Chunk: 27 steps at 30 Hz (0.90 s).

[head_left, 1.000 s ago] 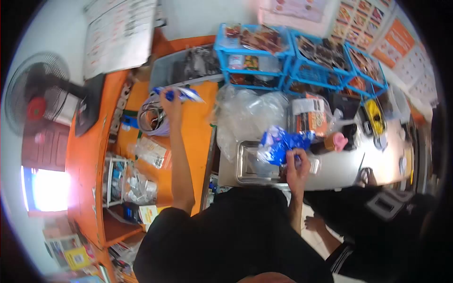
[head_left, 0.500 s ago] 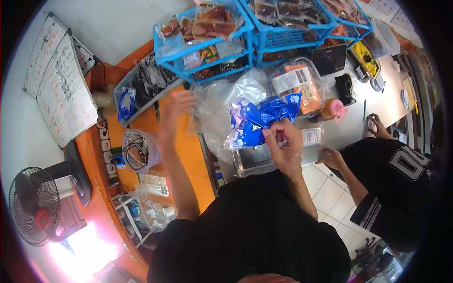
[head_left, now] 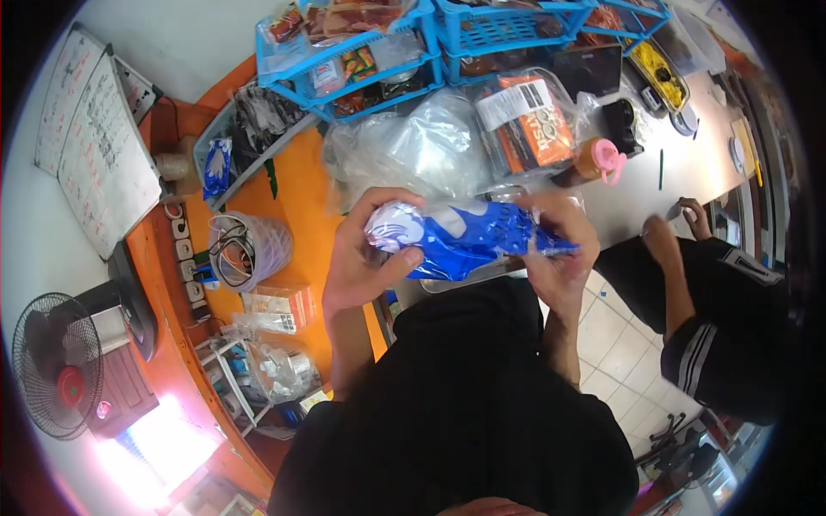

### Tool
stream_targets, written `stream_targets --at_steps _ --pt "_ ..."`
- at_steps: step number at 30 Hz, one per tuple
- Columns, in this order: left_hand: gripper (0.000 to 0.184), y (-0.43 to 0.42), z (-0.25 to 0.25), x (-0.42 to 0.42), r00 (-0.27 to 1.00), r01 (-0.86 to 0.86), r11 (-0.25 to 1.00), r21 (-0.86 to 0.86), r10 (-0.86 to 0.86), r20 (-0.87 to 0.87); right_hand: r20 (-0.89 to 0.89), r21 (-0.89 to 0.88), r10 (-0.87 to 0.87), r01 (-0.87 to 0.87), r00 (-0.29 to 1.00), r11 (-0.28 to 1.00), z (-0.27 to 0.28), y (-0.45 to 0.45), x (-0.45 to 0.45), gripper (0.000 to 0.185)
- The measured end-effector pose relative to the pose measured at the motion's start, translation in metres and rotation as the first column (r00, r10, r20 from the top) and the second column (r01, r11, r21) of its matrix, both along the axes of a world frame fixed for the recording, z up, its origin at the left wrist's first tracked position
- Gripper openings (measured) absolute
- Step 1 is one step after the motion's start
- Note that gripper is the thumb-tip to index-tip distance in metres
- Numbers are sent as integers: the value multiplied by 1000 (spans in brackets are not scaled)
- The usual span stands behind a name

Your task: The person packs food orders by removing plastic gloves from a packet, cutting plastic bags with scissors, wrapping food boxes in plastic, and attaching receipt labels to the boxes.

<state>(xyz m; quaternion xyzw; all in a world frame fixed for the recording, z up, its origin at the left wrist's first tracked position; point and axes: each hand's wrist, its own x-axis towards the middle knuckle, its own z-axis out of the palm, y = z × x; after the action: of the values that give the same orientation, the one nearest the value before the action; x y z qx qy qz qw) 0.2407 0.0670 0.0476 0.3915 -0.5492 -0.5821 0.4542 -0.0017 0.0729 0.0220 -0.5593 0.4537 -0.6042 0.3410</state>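
A shiny blue plastic package [head_left: 460,239] with white and pink print lies across both hands in front of my body. Its rounded left end is gripped by my left hand [head_left: 366,258], thumb in front. My right hand [head_left: 559,249] is closed on the crumpled right end; its fingertips are slightly blurred. Behind the package are clear plastic bags [head_left: 422,146] and an orange package with a white label [head_left: 527,125]. A metal tray below is mostly hidden by the package and my hands.
Blue baskets [head_left: 353,64] stand at the back. A smaller blue packet [head_left: 217,168] lies in a grey bin at back left, near a cable-filled basket [head_left: 249,251]. A pink-lidded bottle [head_left: 594,162] stands right. A co-worker's arm [head_left: 674,267] is at the right.
My left hand has come from the grey bin to the blue package and closed on its left end. The smaller packet it held earlier now lies in the bin. The view has shifted.
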Motion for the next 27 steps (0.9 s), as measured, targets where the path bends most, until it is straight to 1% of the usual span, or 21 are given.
stream_targets --at_steps 1,3,4,5,7,8,9,11,12,13,15,17,18,19,20,21,22,23,24,25,27 --pt "47 4 -4 -2 1000 10 1000 6 -10 0 -34 -26 77 -77 997 997 -3 4 -6 26" --pt "41 11 -17 1 995 -103 994 -43 103 4 38 221 23 -31 999 975 8 13 -9 14" --pt "33 13 -21 5 996 -85 996 -38 86 24 104 309 -26 -8 994 951 16 19 -12 14" --pt "33 14 -27 6 996 -83 996 -40 84 27 107 308 -28 -6 994 952 16 22 -13 14" --pt "30 13 -35 3 991 -121 993 -2 121 -50 275 320 -90 -3 957 947 16 25 -17 15" --pt "34 10 -34 0 977 -173 984 -47 178 120 236 276 -35 -33 971 961 14 25 -26 15" --pt "34 7 -33 -6 978 -166 985 -45 171 122 237 278 -42 -26 971 960 14 25 -34 15" --pt "39 -1 -14 -26 942 -246 932 -266 295 161 21 256 171 -171 985 952 19 27 -49 15" --pt "39 -5 1 -40 943 -241 935 -261 289 164 75 239 259 -270 963 933 22 26 -54 18" --pt "37 -8 17 -56 942 -57 928 -369 172 288 78 247 256 -268 963 931 24 27 -56 18" --pt "35 -10 19 -67 907 140 887 -440 63 416 93 176 369 -380 925 908 27 28 -61 20" --pt "24 -12 8 -70 879 368 884 -288 -231 417 131 178 340 -359 931 916 21 30 -69 22" --pt "14 -10 10 -76 893 301 909 -287 -163 420 101 166 362 -375 927 912 23 28 -73 23" --pt "14 -8 12 -77 889 314 909 -275 -179 422 75 156 382 -389 921 908 22 27 -76 23" --pt "13 -5 12 -74 864 323 916 -238 -183 470 69 143 416 -422 907 895 18 24 -80 19" --pt "12 -3 12 -73 835 330 923 -200 -187 517 85 157 404 -413 911 897 13 23 -83 19" --pt "12 0 14 -74 829 340 924 -177 -205 520 104 151 456 -468 884 871 8 21 -85 19" --pt "10 3 16 -76 837 320 914 -249 -149 527 124 145 509 -523 852 840 2 17 -85 20" --pt "9 2 17 -77 844 296 901 -319 -90 529 181 123 478 -502 859 856 1 14 -78 26" --pt "9 -2 14 -72 840 293 911 -289 -102 533 203 145 477 -508 855 849 -3 7 -75 26" --pt "16 -7 8 -60 821 499 820 -280 -343 457 151 -96 581 -573 800 814 -10 -6 -69 22"
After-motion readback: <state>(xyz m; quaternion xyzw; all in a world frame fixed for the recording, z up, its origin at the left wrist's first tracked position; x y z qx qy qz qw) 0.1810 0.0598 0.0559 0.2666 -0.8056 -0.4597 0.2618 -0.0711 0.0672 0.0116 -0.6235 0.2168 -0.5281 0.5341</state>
